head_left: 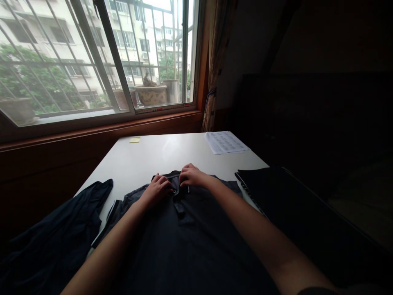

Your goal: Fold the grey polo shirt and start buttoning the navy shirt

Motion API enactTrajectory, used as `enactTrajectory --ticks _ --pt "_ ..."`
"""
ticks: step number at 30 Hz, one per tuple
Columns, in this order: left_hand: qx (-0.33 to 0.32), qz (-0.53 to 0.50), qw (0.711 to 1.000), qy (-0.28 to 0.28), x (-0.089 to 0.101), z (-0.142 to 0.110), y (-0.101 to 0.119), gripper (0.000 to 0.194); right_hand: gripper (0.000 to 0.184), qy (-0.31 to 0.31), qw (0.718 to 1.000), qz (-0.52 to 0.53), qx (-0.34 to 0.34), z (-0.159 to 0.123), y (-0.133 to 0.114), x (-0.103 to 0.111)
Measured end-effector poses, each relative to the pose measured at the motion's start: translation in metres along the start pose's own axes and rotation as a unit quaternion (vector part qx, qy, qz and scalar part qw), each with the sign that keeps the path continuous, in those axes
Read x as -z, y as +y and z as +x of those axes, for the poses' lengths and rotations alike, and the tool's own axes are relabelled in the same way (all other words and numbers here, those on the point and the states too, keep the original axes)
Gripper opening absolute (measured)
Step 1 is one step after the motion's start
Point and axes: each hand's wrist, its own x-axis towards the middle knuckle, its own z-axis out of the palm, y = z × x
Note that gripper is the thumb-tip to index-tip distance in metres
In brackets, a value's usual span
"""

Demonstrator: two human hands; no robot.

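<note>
A dark polo shirt (196, 237) lies spread front up on the white table (166, 151), its collar toward the window. My left hand (159, 187) pinches the left side of the collar, close to the neck opening. On the right side, my right hand (192, 175) has its fingers bent over the collar edge. Between the hands the button placket (179, 207) hangs partly open. The fingertips of both hands are partly hidden by cloth and by the hands themselves.
Another dark garment (70, 223) lies crumpled at the left. At the right is a flat black item (285, 205) with a light edge. Printed sheets (227, 142) and a yellow sticky note (135, 139) rest at the far edge, below a barred window (147, 57) and a curtain (211, 82).
</note>
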Motion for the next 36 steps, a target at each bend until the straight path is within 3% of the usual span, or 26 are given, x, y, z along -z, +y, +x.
enactTrajectory --ticks 6,13,20,26,30,36 --pt "0.023 0.01 0.999 0.02 -0.004 -0.003 -0.002 0.016 0.015 0.101 0.994 -0.002 -0.035 -0.002 -0.009 -0.027" --pt "0.08 0.025 0.996 0.041 -0.003 -0.007 -0.004 0.022 0.03 0.227 0.967 -0.002 -0.12 -0.034 -0.019 -0.045" --pt "0.113 0.014 0.993 0.023 -0.003 -0.019 -0.014 0.04 0.032 0.183 0.976 -0.013 -0.117 -0.08 0.007 -0.037" --pt "0.159 0.026 0.986 -0.03 0.0 -0.033 -0.022 0.054 0.039 0.136 0.976 -0.08 -0.148 -0.121 0.03 -0.025" --pt "0.172 0.023 0.984 -0.031 0.004 -0.037 -0.026 0.059 0.042 0.126 0.97 -0.108 -0.18 -0.134 0.038 -0.026" --pt "0.144 -0.013 0.989 -0.027 0.012 -0.042 -0.025 0.05 0.044 0.128 0.967 -0.117 -0.189 -0.141 0.03 -0.031"
